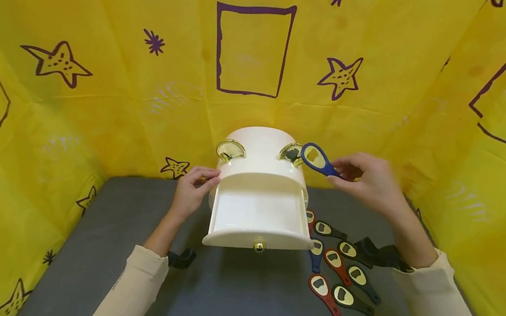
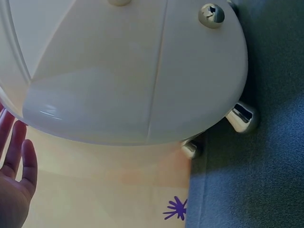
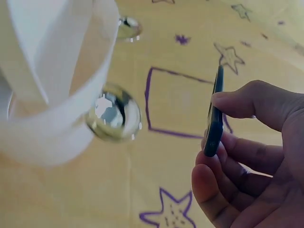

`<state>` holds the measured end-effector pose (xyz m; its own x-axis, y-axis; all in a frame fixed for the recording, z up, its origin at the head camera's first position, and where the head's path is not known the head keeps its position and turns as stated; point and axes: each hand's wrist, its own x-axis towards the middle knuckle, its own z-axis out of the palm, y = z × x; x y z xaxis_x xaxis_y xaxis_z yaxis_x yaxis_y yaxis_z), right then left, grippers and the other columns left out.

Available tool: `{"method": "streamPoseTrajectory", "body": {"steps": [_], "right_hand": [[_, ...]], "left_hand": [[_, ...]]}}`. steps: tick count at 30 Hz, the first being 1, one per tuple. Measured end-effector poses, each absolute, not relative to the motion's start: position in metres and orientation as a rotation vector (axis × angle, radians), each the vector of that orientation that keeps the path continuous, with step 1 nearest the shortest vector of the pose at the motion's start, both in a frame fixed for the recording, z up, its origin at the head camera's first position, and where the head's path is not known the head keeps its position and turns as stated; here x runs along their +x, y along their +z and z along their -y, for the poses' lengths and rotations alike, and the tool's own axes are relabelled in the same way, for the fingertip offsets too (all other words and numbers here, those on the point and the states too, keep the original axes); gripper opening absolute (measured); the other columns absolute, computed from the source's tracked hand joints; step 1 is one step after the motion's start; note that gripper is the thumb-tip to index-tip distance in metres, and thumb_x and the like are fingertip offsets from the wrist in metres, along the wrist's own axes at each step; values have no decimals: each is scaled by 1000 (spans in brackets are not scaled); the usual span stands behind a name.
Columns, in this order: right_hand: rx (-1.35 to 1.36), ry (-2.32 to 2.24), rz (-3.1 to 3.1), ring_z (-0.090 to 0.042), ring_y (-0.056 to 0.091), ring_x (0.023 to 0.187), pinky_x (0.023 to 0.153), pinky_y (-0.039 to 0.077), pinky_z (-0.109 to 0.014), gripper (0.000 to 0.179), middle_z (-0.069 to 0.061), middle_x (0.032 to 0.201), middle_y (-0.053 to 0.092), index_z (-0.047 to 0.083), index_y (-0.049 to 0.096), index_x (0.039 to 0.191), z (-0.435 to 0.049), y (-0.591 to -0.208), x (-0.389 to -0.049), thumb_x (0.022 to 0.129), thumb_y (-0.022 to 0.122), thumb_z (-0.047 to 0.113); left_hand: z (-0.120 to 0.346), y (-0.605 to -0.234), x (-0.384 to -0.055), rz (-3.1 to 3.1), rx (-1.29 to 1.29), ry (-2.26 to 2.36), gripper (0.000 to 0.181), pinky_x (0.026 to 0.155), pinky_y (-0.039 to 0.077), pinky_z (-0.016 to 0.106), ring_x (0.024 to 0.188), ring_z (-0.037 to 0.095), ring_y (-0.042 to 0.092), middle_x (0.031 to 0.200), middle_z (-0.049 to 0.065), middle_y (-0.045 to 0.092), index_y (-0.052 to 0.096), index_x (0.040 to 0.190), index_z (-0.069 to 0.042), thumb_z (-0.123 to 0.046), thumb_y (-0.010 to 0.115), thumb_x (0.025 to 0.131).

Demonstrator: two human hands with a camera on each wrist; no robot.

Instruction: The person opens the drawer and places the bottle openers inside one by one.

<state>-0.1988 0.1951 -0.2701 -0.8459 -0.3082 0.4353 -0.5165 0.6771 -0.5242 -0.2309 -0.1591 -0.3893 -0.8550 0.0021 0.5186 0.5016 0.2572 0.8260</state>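
While the drawer [image 1: 232, 239] hangs pulled out of the white box [image 1: 264, 146], blue opener [image 1: 315, 156] is up in the air, right of the box and level with its top. Right hand [image 1: 371, 182]: thumb and fingers pinching the handle end. Left hand [image 1: 194, 190]: relaxed, fingers fairly straight, tips at the box's left side; how firmly they bear on it, I cannot tell.

Risks, as I judge them. Holding only the handle end, I leave the wide end unsupported; a slack pinch could let it swivel or drop. Near the right gold disc [image 1: 291, 152], a careless swing could knock or hook it. Pressing down on the jutting drawer might tip the box forward, and a light left hand might not stop it skidding. A dropped opener could land among the openers [image 1: 335, 258] on the table [image 1: 103, 223].

Views compared. Head view gives the opener's broad face and blue colour, overlapping the disc. Right wrist view turns it edge-on, nearly black, with a plain gap to the disc, and shows thumb on one side, fingers on the other. Left wrist view alone gives the box's shiny feet [image 2: 242, 118] and a knob [image 2: 211, 15] low down, near the table.
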Motion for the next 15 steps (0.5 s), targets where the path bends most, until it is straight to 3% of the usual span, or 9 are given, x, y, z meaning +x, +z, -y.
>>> {"method": "streamPoseTrajectory", "body": {"steps": [4, 15], "right_hand": [[745, 974, 2638, -21, 62, 75, 66, 49, -15, 24, -15, 88, 69, -4, 72, 100, -174, -273, -200, 79, 79, 6], [878, 1113, 2830, -13, 62, 71, 65, 51, -23, 17, -5, 77, 71, 3, 74, 91, -113, -298, -209, 78, 79, 11]], "left_hand": [[158, -389, -231, 2112, -459, -1636, 20, 76, 50, 9, 89, -4, 58, 105, 32, 63, 69, 102, 14, 4, 70, 85], [157, -389, -230, 2094, -452, -1650, 18, 77, 49, 8, 91, -3, 58, 105, 33, 63, 69, 101, 15, 5, 69, 85]]}}
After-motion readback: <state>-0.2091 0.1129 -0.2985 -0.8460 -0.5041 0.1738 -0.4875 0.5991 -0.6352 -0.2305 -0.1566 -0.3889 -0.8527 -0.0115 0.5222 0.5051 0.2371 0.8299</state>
